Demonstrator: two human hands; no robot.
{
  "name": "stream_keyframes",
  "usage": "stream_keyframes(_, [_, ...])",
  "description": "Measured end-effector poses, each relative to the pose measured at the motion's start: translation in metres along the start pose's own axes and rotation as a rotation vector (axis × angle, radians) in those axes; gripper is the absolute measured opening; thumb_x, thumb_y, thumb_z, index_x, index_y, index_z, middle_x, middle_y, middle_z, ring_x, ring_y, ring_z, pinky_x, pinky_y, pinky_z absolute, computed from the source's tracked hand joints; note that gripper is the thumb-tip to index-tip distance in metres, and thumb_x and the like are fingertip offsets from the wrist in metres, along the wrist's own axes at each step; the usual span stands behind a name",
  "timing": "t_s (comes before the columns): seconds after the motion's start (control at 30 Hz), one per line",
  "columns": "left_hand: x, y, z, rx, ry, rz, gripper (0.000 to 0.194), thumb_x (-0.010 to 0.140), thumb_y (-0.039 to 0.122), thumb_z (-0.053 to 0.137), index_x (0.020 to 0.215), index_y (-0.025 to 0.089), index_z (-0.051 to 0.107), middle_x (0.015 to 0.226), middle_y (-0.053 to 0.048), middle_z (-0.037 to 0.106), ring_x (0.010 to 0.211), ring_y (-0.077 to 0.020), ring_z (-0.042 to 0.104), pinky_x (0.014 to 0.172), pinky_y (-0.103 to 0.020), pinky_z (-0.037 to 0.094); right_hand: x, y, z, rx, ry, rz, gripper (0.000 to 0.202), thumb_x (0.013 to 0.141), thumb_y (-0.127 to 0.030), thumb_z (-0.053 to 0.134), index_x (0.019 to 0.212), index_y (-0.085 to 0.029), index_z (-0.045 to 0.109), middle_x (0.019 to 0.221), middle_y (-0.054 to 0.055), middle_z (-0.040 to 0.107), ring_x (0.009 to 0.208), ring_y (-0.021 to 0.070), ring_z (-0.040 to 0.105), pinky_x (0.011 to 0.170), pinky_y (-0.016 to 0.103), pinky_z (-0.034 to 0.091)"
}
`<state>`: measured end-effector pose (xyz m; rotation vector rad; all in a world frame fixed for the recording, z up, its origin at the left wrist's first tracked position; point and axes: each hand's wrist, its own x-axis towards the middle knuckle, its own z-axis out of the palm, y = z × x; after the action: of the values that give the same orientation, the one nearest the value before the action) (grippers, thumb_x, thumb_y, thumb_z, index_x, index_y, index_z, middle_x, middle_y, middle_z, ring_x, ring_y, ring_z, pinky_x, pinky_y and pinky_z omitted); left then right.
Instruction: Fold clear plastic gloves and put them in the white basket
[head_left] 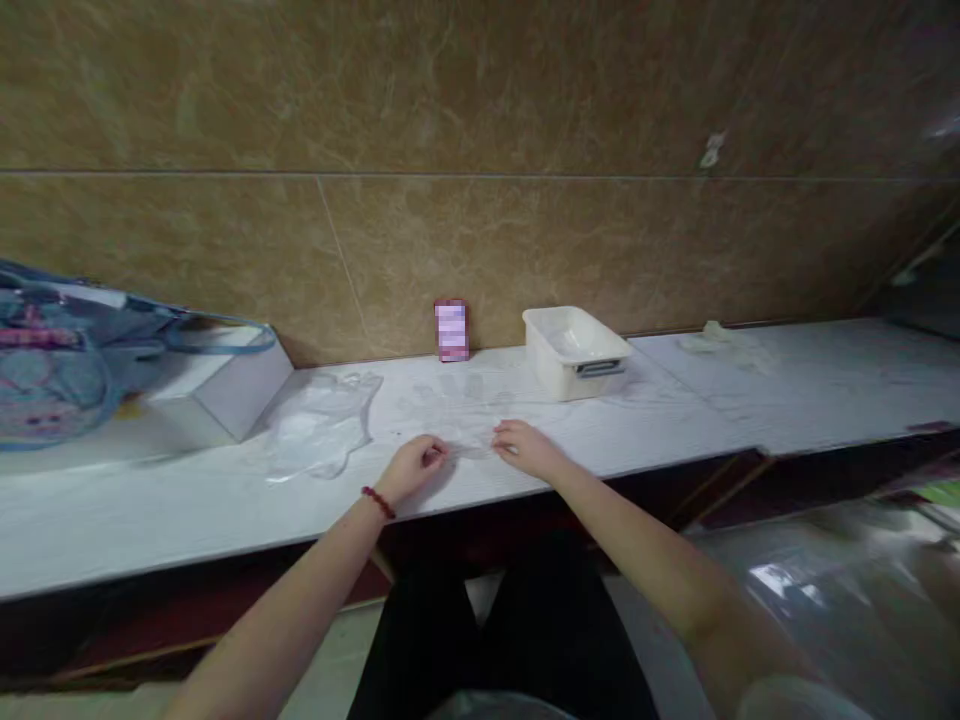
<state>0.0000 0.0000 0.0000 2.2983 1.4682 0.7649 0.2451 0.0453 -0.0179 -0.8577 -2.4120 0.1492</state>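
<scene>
Between my two hands, a thin clear plastic bag or sheet (471, 450) lies low over the white counter, barely visible against it. The fingers of my left hand (417, 466), which has a dark red bead bracelet at the wrist, are pinched at its left side. At the opposite side my right hand (523, 448) has thumb and fingertips closed together on its edge. A heap of clear plastic bags (319, 430) lies to the left of my left hand. Behind my right hand stands a white plastic bin (551, 372) with a grey handle; clear plastic seems to lie inside.
A phone (452, 332) leans upright against the brown tiled wall. On the left, a white box (225, 390) and a blue patterned bag (60, 360) sit on the white counter (187, 510). Crumpled pale material (720, 340) lies farther right. Clear plastic bulges below the counter at right.
</scene>
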Motion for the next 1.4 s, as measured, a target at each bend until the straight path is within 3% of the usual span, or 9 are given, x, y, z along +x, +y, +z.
stream_keyframes(0.23, [-0.014, 0.008, -0.003, 0.072, 0.007, 0.109, 0.018, 0.073, 0.027, 0.046, 0.083, 0.017, 0.057, 0.084, -0.006, 0.06, 0.082, -0.0172, 0.053, 0.077, -0.03, 0.041, -0.01, -0.008, -0.005, 0.019, -0.001, 0.077, 0.02, 0.076, -0.022, 0.049, 0.09, -0.02, 0.064, 0.102, 0.005, 0.059, 0.1, 0.0153, 0.049, 0.089, 0.03, 0.036])
stream_keyframes(0.3, [-0.016, 0.006, -0.006, 0.063, 0.022, 0.084, 0.022, 0.074, 0.031, 0.046, 0.086, 0.017, 0.057, 0.087, -0.006, 0.06, 0.083, -0.0176, 0.054, 0.077, -0.03, 0.041, -0.006, -0.005, -0.011, 0.028, 0.015, 0.188, 0.025, 0.076, -0.02, 0.046, 0.097, -0.019, 0.061, 0.102, 0.004, 0.059, 0.099, 0.0136, 0.05, 0.088, 0.027, 0.037])
stream_keyframes(0.4, [-0.011, -0.006, -0.013, 0.059, 0.109, -0.097, 0.025, 0.075, 0.033, 0.042, 0.085, 0.016, 0.057, 0.085, -0.006, 0.061, 0.08, -0.0173, 0.056, 0.073, -0.028, 0.043, 0.01, 0.007, -0.019, -0.069, 0.036, 0.484, 0.029, 0.078, -0.02, 0.042, 0.102, -0.017, 0.057, 0.099, 0.006, 0.059, 0.093, 0.0136, 0.052, 0.085, 0.026, 0.037])
stream_keyframes(0.5, [0.004, -0.023, -0.021, 0.114, 0.213, -0.316, 0.026, 0.074, 0.032, 0.042, 0.085, 0.015, 0.057, 0.084, -0.007, 0.062, 0.079, -0.0179, 0.057, 0.072, -0.028, 0.043, 0.03, 0.018, -0.02, -0.257, -0.046, 0.714, 0.035, 0.079, -0.034, 0.042, 0.103, -0.013, 0.057, 0.099, 0.012, 0.058, 0.096, 0.02, 0.05, 0.086, 0.032, 0.035])
stream_keyframes(0.67, [0.029, -0.038, -0.029, 0.194, 0.204, -0.45, 0.03, 0.073, 0.029, 0.042, 0.092, 0.013, 0.057, 0.088, -0.009, 0.062, 0.083, -0.0194, 0.057, 0.074, -0.028, 0.042, 0.046, 0.023, -0.007, -0.334, -0.056, 0.859, 0.043, 0.074, -0.049, 0.046, 0.098, -0.016, 0.059, 0.103, 0.013, 0.053, 0.101, 0.0274, 0.045, 0.081, 0.037, 0.035])
stream_keyframes(0.9, [0.035, -0.056, -0.024, 0.268, 0.187, -0.509, 0.037, 0.072, 0.032, 0.043, 0.101, 0.013, 0.055, 0.098, -0.011, 0.06, 0.09, -0.0215, 0.055, 0.079, -0.03, 0.042, 0.047, 0.018, 0.002, -0.223, 0.003, 0.759, 0.017, 0.075, -0.031, 0.047, 0.083, -0.025, 0.062, 0.099, 0.004, 0.057, 0.096, 0.021, 0.047, 0.079, 0.034, 0.036])
stream_keyframes(1.17, [0.066, -0.084, -0.029, 0.291, 0.096, -0.678, 0.054, 0.069, 0.03, 0.047, 0.118, 0.009, 0.042, 0.11, -0.015, 0.056, 0.102, -0.0239, 0.051, 0.082, -0.03, 0.039, 0.044, 0.003, -0.001, -0.084, -0.081, 0.393, 0.028, 0.081, -0.033, 0.042, 0.106, -0.023, 0.049, 0.099, 0.002, 0.062, 0.092, 0.0151, 0.055, 0.082, 0.028, 0.037])
stream_keyframes(1.27, [0.079, -0.092, -0.031, 0.282, 0.061, -0.717, 0.052, 0.066, 0.034, 0.051, 0.111, 0.008, 0.049, 0.107, -0.019, 0.057, 0.102, -0.0286, 0.051, 0.079, -0.032, 0.04, 0.038, -0.004, 0.0, -0.096, -0.145, 0.283, 0.037, 0.082, -0.036, 0.041, 0.116, -0.02, 0.044, 0.106, 0.005, 0.06, 0.096, 0.0164, 0.054, 0.088, 0.032, 0.033])
stream_keyframes(1.4, [0.091, -0.097, -0.035, 0.206, 0.01, -0.717, 0.031, 0.06, 0.032, 0.055, 0.083, 0.014, 0.063, 0.093, -0.014, 0.064, 0.093, -0.0279, 0.057, 0.075, -0.03, 0.041, 0.033, -0.01, 0.0, -0.118, -0.182, 0.209, 0.038, 0.084, -0.038, 0.036, 0.116, -0.019, 0.046, 0.116, 0.007, 0.054, 0.11, 0.0163, 0.045, 0.098, 0.037, 0.023])
